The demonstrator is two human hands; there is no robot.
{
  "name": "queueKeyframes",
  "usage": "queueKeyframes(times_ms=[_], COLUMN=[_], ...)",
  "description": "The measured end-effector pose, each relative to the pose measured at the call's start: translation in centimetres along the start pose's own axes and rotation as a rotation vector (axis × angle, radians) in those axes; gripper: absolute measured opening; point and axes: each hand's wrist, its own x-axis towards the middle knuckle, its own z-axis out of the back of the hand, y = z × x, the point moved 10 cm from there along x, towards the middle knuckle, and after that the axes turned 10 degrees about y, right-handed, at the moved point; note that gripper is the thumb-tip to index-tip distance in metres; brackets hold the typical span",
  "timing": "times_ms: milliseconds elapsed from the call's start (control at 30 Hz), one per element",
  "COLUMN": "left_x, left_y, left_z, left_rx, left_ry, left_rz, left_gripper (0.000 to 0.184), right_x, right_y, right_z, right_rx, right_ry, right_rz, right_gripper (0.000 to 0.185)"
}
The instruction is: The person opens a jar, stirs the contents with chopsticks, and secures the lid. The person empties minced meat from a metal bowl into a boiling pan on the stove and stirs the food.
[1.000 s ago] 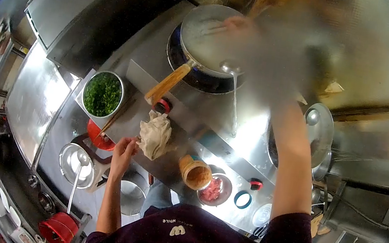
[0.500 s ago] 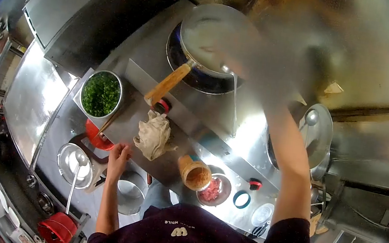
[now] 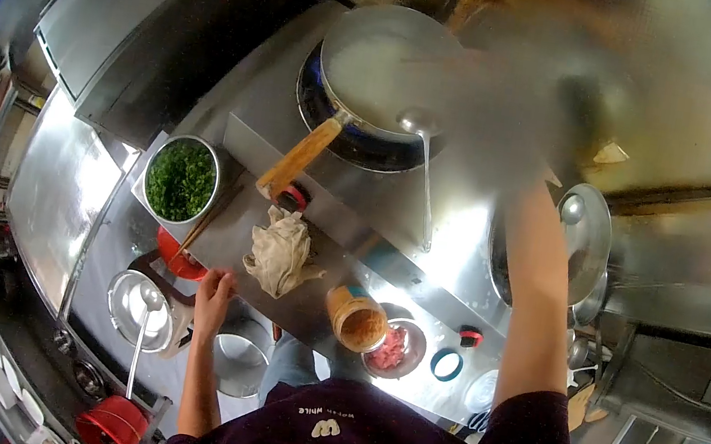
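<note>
My left hand (image 3: 217, 284) hangs at the counter's front edge, fingers curled together, with nothing seen in it. It is beside the red bowl (image 3: 173, 249) and the crumpled cloth (image 3: 278, 252). My right forearm (image 3: 538, 266) stretches towards the wooden-handled pan (image 3: 331, 82), which holds cloudy pale liquid on the burner. A grey blur in the view hides my right hand, so its fingers and any contents do not show. The ladle (image 3: 418, 122) lies over the pan's near rim, its long handle slanting down onto the counter.
A container of chopped greens (image 3: 181, 179) stands at left, chopsticks (image 3: 209, 218) beside it. Near me are an open jar (image 3: 361, 327) of orange-brown contents and a bowl of pink pieces (image 3: 395, 348). Another pan (image 3: 584, 245) with a ladle sits at right.
The ladle's bowl shows more fully at the pan's rim now. My right arm has shifted slightly, and my left hand stays in nearly the same place.
</note>
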Motion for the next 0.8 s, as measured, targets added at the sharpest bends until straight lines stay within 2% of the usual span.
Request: queueKeyframes(times_ms=[100, 133, 233, 267, 367, 400, 500, 633, 700, 767, 800], left_x=[-0.1, -0.2, -0.2, 0.0, -0.1, -0.2, -0.3, -0.3, -0.5, -0.5, -0.3], left_y=[-0.4, -0.6, -0.5, -0.9, -2.0, -2.2, -1.0, -0.6, -1.2, -1.1, -0.7], left_z=[0.2, 0.0, -0.6, -1.1, -1.5, -1.6, -1.5, -1.3, -1.3, -1.4, -1.2], left_rx=[0.024, 0.038, 0.043, 0.053, 0.093, 0.105, 0.052, 0.055, 0.054, 0.057, 0.060], left_ry=[0.015, 0.025, 0.011, 0.022, 0.034, 0.033, 0.014, 0.027, 0.010, 0.011, 0.015], left_rz=[-0.036, -0.059, -0.007, -0.014, -0.033, -0.038, -0.010, -0.003, -0.013, -0.016, -0.020], left_gripper=[0.016, 0.017, 0.017, 0.017, 0.017, 0.018, 0.018, 0.018, 0.017, 0.017, 0.017], right_x=[-1.4, -1.8, 0.4, -0.2, 0.8, 0.7, 0.9, 2.3, 4.5, -0.8, -0.5], right_y=[-0.2, 0.3, -1.6, 0.0, 1.5, 2.3, 0.9, -0.4, -2.9, 4.3, 3.4], right_z=[1.0, 3.8, 3.4, 0.2, -1.9, 0.0, -1.0, -2.5, -1.0, -4.8, -5.7], right_rx=[0.028, -0.106, 0.134, -0.010, -0.197, -0.192, -0.366, -0.202, -0.130, -0.514, -0.430], right_ry=[0.106, -0.008, -0.086, -0.062, 0.041, -0.075, -0.099, -0.056, -0.009, -0.060, 0.096], right_rz=[-0.188, -0.184, 0.034, 0.011, -0.064, -0.022, -0.066, -0.061, -0.027, -0.009, 0.009], right_gripper=[0.023, 0.023, 0.023, 0.024, 0.027, 0.026, 0.024, 0.024, 0.024, 0.023, 0.023])
